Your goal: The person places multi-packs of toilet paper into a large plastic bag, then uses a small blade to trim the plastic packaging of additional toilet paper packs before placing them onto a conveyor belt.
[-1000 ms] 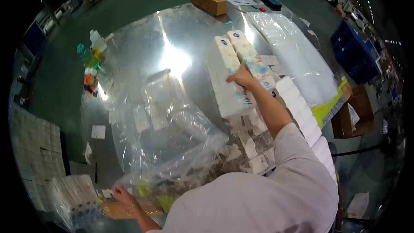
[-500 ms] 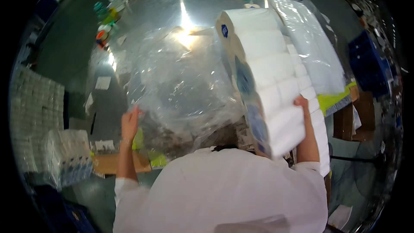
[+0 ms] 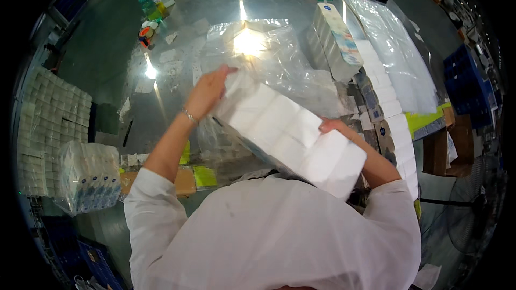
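Note:
A long white pack of paper rolls [image 3: 290, 129] lies slantwise in front of my chest, its printed side turned toward me and partly hidden. My left hand [image 3: 208, 94] is closed at its far left end, next to crumpled clear plastic. My right hand [image 3: 338, 127] grips the upper edge near its right end, the thumb on top and the other fingers mostly hidden. Clear plastic film [image 3: 290, 53] spreads over the shiny table [image 3: 177, 8] beyond the pack. A second pack with a printed side [image 3: 344, 40] stands past my right hand.
More white rolls [image 3: 395, 110] form a row along the right side, beside stacked clear plastic bags [image 3: 395, 48]. Bottles [image 3: 149, 6] and a tape dispenser [image 3: 145, 35] sit at the far left. Wrapped packs [image 3: 88, 174] stand left, a fan [image 3: 467, 204] right.
The pack has swung from the right to in front of my chest. My left hand has come up and right onto its end. The second pack behind it now shows.

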`<state>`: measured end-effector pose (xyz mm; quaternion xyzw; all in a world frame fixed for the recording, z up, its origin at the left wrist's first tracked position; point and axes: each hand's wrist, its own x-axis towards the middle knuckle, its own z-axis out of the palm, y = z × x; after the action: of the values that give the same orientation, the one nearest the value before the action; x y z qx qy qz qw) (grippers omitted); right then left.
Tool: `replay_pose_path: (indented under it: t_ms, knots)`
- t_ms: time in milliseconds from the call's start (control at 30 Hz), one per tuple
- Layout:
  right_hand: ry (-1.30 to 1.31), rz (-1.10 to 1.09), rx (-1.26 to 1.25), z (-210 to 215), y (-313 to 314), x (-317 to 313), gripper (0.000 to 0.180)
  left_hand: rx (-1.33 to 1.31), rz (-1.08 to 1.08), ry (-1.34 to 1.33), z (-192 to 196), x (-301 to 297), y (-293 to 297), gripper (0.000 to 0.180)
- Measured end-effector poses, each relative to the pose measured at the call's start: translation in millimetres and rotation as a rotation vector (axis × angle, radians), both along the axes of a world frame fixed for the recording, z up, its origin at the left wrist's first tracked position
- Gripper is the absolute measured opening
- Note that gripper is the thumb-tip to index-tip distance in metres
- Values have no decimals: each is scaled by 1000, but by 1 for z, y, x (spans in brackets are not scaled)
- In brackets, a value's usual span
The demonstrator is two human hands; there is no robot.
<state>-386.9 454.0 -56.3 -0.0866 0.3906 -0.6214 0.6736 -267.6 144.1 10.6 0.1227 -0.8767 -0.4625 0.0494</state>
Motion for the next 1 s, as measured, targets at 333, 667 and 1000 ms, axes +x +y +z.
replay_pose_path:
  t_ms: [333, 667, 1000]
  knots:
    - [453, -714, 73, -7, -124, -29, 73, -132, -460, 117, -12, 67, 65, 37]
    - [970, -943, 790, -40, -352, -137, 84, 372, -487, 251, -17, 51, 35, 38]
    - [2161, -217, 480, -63, -387, -147, 68, 235, -476, 152, -23, 32, -10, 41]
